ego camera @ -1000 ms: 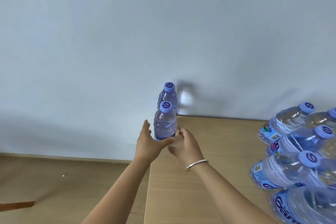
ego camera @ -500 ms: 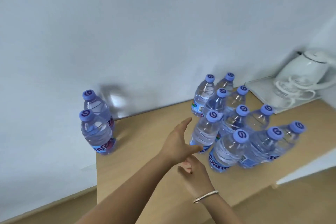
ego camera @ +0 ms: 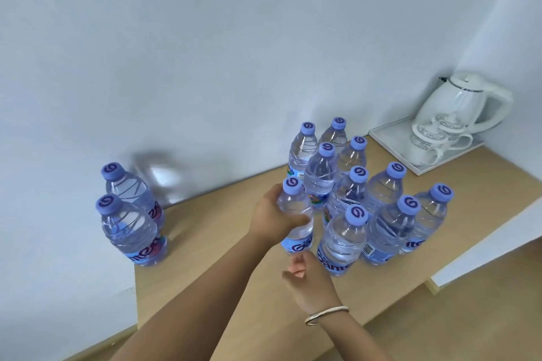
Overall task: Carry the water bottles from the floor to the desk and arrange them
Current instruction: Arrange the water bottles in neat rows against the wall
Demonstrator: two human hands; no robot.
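Two clear water bottles with blue caps stand at the desk's far left corner, one [ego camera: 133,231] in front of the other [ego camera: 129,193]. A cluster of several more bottles [ego camera: 378,199] stands mid-desk near the wall. My left hand [ego camera: 272,218] grips the nearest-left bottle of that cluster [ego camera: 294,231] around its upper body. My right hand [ego camera: 309,281], with a bracelet at the wrist, hovers just below, fingers loosely curled, holding nothing, close to the front bottle [ego camera: 343,243].
The wooden desk [ego camera: 211,258] meets a pale wall behind. At the back right a white tray [ego camera: 387,138] carries a white kettle [ego camera: 466,102] and two cups [ego camera: 431,141]. The desk's front edge runs diagonally at lower right, floor beyond.
The view swung right from the two corner bottles to the cluster. My left hand reached forward and closed around a cluster bottle; my right hand stayed low beneath it.
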